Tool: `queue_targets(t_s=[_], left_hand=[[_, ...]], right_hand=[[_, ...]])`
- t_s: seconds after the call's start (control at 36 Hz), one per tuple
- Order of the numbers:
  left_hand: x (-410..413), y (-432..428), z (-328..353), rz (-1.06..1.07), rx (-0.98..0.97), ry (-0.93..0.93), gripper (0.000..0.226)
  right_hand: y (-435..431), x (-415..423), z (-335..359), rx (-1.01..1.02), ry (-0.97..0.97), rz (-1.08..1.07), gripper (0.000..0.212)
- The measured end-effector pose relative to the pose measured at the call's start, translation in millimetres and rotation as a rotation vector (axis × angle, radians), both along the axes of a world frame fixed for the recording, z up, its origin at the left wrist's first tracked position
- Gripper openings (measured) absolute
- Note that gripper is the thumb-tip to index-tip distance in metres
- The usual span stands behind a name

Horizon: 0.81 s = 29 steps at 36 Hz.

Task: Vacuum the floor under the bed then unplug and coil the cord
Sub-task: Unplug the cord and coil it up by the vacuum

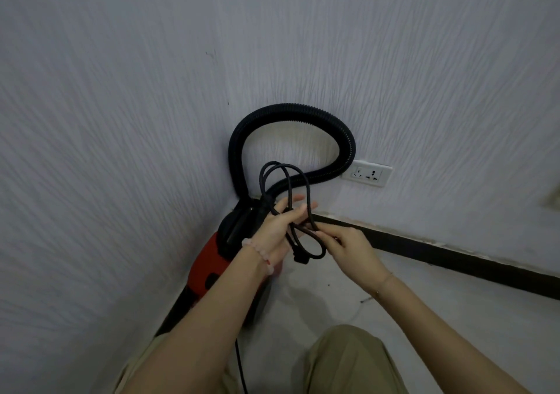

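Observation:
A red and black vacuum cleaner stands in the room corner, partly hidden by my left forearm. Its ribbed black hose arcs up against the wall. The black power cord hangs in loops over my left hand, whose fingers are stretched out with the thumb over the loops. The plug dangles below that hand, out of the socket. My right hand pinches the lower part of a loop just to the right of the left hand.
A white wall socket with nothing plugged in sits low on the right wall. A dark skirting board runs along the pale floor. My knees in khaki trousers are at the bottom. Another stretch of cord trails down by my left arm.

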<state>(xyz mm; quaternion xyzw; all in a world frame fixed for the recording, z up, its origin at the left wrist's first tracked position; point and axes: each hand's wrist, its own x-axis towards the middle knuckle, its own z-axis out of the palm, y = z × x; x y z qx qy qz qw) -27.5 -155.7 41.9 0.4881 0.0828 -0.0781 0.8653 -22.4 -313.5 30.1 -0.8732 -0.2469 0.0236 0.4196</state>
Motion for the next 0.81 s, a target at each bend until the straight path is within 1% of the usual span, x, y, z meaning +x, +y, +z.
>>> queue_targets(t_s=[0.06,0.11,0.19,0.25,0.31,0.36,0.42,0.5,0.56,0.61,0.64,0.69,0.75,0.81], left_hand=[[0.6,2.2,0.1,-0.004,-0.004,-0.038,0.027],[0.3,2.8,1.1,-0.017,-0.023,-0.044,0.016],[0.9,-1.0,0.5,0.036,0.007,-0.026,0.002],[5.5,2.6,-0.4,0.156,-0.036,0.008,0.015],[11.0,15.4,0.8,0.273,-0.134,0.051,0.021],[13.6,31.2,4.4,0.347,-0.276,0.059,0.022],[14.1,41.9,7.9,0.391,-0.413,0.041,0.023],[12.9,42.9,7.3,0.397,-0.493,0.022,0.023],[12.0,38.7,3.9,0.348,-0.515,0.028,0.023],[10.9,35.1,2.2,0.243,-0.488,0.047,0.022],[9.9,33.2,2.7,0.177,-0.428,0.063,0.019],[9.3,28.4,2.1,0.040,-0.220,0.087,0.013],[8.5,21.7,0.3,-0.065,0.014,0.082,0.007],[6.7,14.5,-2.1,-0.125,0.170,0.070,0.005]], right_hand=[[0.3,-7.4,2.6,0.024,0.021,0.032,0.033],[1.0,-11.6,2.6,0.044,0.060,0.060,0.032],[-1.3,-11.9,-5.4,0.105,0.216,0.082,0.025],[-7.5,-13.3,-12.9,0.185,0.342,0.095,0.032],[-19.0,-15.9,-21.3,0.187,0.427,0.105,0.030],[-34.1,-16.8,-34.1,0.135,0.484,0.135,0.031],[-49.1,-14.6,-47.7,0.025,0.506,0.162,0.032],[-60.2,-7.7,-58.5,-0.187,0.495,0.200,0.027],[-60.0,0.3,-59.5,-0.333,0.412,0.208,0.025],[-57.2,10.1,-56.6,-0.516,0.179,0.160,0.027],[-56.2,14.6,-54.2,-0.572,0.030,0.110,0.027],[-54.8,21.4,-47.1,-0.530,-0.213,-0.010,0.024],[-52.7,25.4,-36.9,-0.443,-0.349,-0.088,0.015],[-50.0,27.2,-27.2,-0.406,-0.424,-0.101,0.008]])
